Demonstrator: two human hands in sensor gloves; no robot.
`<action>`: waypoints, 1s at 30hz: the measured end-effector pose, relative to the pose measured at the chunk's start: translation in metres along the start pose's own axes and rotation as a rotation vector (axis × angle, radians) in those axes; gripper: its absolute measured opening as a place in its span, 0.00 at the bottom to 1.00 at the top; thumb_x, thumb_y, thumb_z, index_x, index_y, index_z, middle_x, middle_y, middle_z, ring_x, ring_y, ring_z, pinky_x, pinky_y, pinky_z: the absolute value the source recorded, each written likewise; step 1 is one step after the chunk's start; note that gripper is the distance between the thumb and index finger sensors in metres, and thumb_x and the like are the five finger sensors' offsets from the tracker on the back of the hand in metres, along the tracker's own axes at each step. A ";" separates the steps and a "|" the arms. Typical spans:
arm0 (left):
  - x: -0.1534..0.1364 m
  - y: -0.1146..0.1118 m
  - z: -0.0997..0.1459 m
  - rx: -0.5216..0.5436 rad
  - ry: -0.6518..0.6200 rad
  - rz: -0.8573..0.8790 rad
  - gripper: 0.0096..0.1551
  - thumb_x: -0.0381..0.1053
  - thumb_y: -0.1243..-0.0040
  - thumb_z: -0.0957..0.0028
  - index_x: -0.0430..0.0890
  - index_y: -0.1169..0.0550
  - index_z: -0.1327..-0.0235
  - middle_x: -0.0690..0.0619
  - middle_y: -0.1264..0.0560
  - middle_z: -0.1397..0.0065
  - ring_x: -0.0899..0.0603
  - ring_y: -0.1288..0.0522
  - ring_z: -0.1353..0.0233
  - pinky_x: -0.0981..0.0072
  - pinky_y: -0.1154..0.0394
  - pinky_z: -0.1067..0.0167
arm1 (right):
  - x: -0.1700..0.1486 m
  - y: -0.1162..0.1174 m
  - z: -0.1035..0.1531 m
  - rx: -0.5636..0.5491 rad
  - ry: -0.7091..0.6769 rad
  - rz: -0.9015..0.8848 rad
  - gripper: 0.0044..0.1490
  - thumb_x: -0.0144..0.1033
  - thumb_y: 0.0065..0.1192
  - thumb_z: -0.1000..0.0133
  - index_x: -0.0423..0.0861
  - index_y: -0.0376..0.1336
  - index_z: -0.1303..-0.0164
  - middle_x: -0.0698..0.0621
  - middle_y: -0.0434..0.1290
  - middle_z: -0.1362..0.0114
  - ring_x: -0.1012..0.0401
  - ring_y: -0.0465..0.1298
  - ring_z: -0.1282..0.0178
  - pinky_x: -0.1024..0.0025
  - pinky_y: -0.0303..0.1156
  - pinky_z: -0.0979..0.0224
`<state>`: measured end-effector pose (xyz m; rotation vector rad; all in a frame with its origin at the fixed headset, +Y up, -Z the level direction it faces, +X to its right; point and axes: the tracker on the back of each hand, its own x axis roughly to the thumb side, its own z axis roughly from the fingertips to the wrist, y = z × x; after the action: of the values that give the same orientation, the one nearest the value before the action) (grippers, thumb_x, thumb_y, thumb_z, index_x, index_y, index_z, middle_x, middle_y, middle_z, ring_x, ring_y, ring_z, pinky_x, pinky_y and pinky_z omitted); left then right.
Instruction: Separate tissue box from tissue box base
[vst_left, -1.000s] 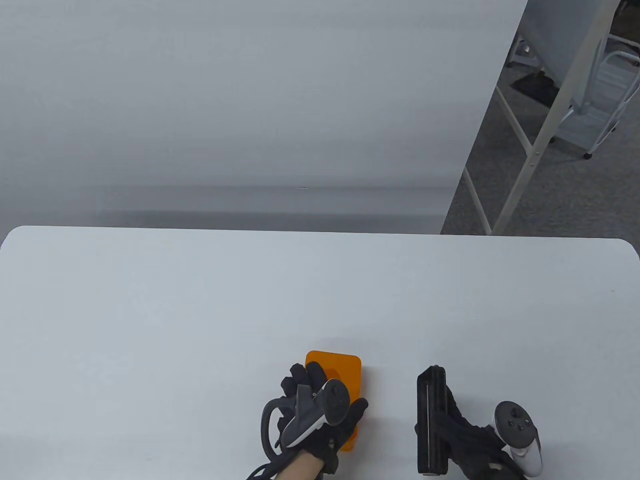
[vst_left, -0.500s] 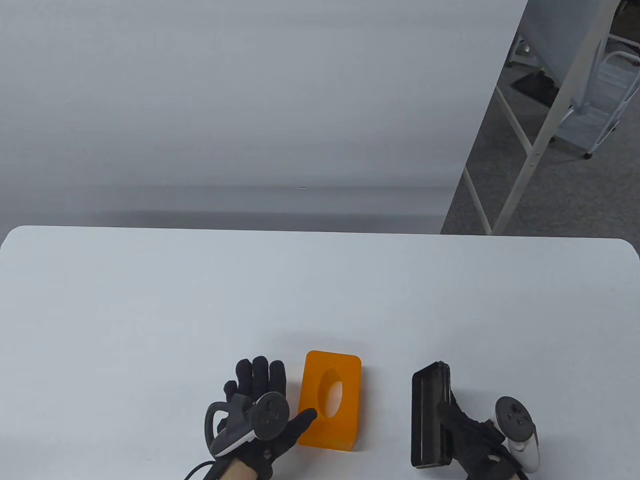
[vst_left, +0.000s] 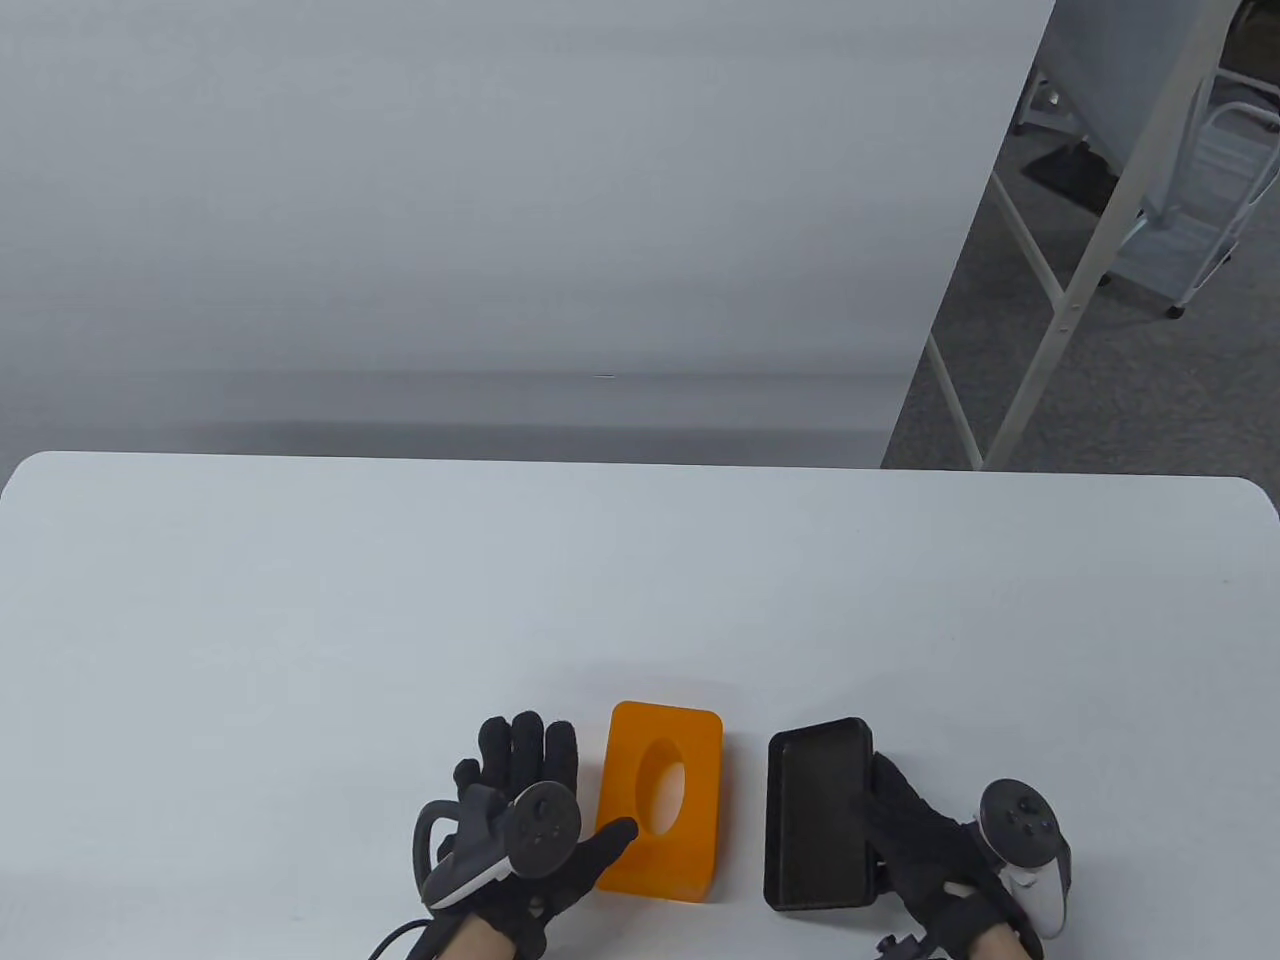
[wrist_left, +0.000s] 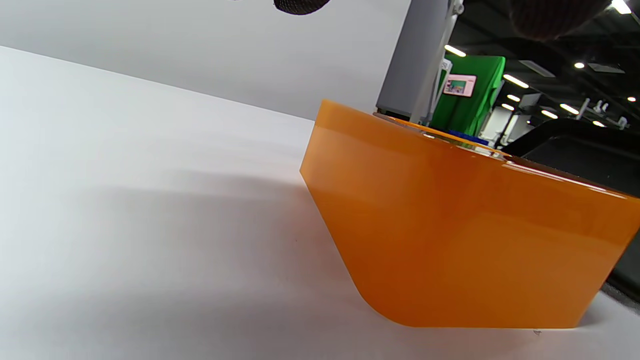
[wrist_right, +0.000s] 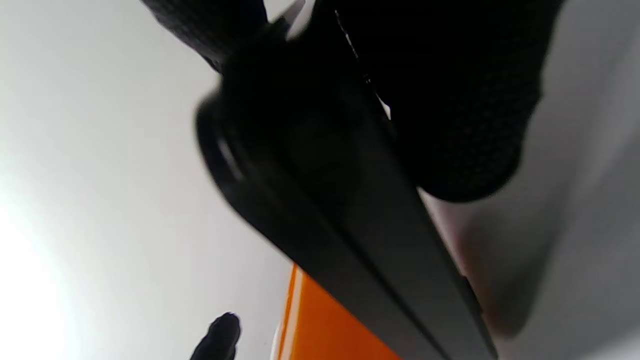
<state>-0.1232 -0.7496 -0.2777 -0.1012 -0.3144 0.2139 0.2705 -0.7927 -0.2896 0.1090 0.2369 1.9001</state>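
The orange tissue box (vst_left: 662, 800) with an oval slot stands on the white table (vst_left: 400, 600) near its front edge; it fills the left wrist view (wrist_left: 465, 230) and shows low in the right wrist view (wrist_right: 320, 330). My left hand (vst_left: 530, 800) lies open just left of it, thumb tip at its lower left corner. The black tissue box base (vst_left: 818, 826) lies tipped nearly flat to the right of the box, apart from it, open side up. My right hand (vst_left: 925, 845) holds the base by its right edge; it shows close and blurred in the right wrist view (wrist_right: 320, 200).
The table's far edge (vst_left: 640, 465) meets a grey wall panel. Off the table at the right stand a white metal frame (vst_left: 1060, 300) and a white wire cart (vst_left: 1200, 210) on grey carpet.
My left hand let go of the orange box and moved left, fingers spread. My right hand turned the black base from standing on edge toward flat and shifted it left, closer to the box.
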 end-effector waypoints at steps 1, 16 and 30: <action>-0.001 0.000 0.000 0.000 0.002 -0.001 0.67 0.81 0.61 0.47 0.29 0.51 0.18 0.24 0.61 0.20 0.14 0.63 0.25 0.14 0.52 0.38 | -0.001 -0.001 -0.001 -0.008 0.004 0.031 0.48 0.46 0.56 0.38 0.26 0.44 0.25 0.24 0.67 0.32 0.41 0.84 0.47 0.68 0.87 0.62; -0.002 -0.001 -0.001 -0.020 0.018 -0.012 0.67 0.81 0.61 0.46 0.28 0.51 0.18 0.24 0.61 0.20 0.14 0.63 0.25 0.15 0.52 0.39 | 0.016 0.017 0.003 -0.051 -0.074 0.562 0.44 0.41 0.59 0.39 0.29 0.46 0.24 0.21 0.61 0.29 0.38 0.79 0.40 0.67 0.87 0.59; 0.005 0.002 0.001 -0.019 -0.006 -0.016 0.66 0.81 0.61 0.46 0.29 0.51 0.18 0.24 0.61 0.20 0.14 0.63 0.25 0.14 0.53 0.39 | 0.042 0.017 0.017 0.057 -0.101 0.798 0.56 0.50 0.66 0.43 0.33 0.42 0.21 0.22 0.52 0.23 0.26 0.65 0.31 0.44 0.80 0.47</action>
<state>-0.1191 -0.7459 -0.2759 -0.1168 -0.3235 0.1959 0.2443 -0.7566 -0.2715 0.3819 0.1914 2.6703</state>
